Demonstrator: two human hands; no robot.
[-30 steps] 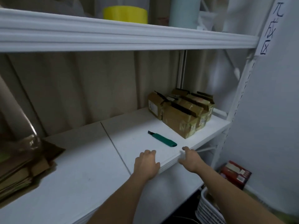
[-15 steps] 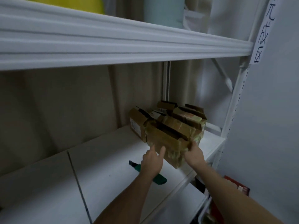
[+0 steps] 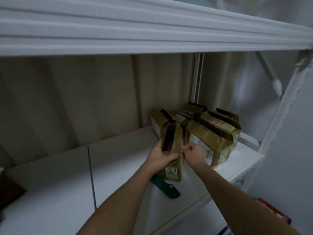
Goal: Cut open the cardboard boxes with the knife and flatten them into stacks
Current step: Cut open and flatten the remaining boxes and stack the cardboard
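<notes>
Box (image 3: pixel 171 150): brown cardboard, narrow and oblong, top open with a dark hollow inside, faces creased and partly wrapped in glossy yellowish tape; a white printed label sits on its near end. It is tilted, near end over the shelf (image 3: pixel 118 167), between the two hands. Left hand (image 3: pixel 160 157) grasps it from the left side, thumb across the near top edge, fingers under or behind, not seen. Right hand (image 3: pixel 193 154) is clenched, knuckles up, touching the box's right edge; whether it pinches a flap or tape there cannot be told, blurred.

Knife (image 3: pixel 165 187): green plastic handle, flat and rounded at the near end, lying on the shelf just below the left wrist; its far end is hidden under the held box.

Other boxes (image 3: pixel 211 133): same taped cardboard, flaps up, packed together just beyond and right of the right hand, one touching the held box's far end.

Shelf: smooth white board with a thin seam left of the left forearm. Upper shelf (image 3: pixel 152 31), white, ribbed front edge, overhead. Beige corrugated sheet behind. White upright post (image 3: pixel 284 106) to the right. Red package (image 3: pixel 274 211) below the right forearm.
</notes>
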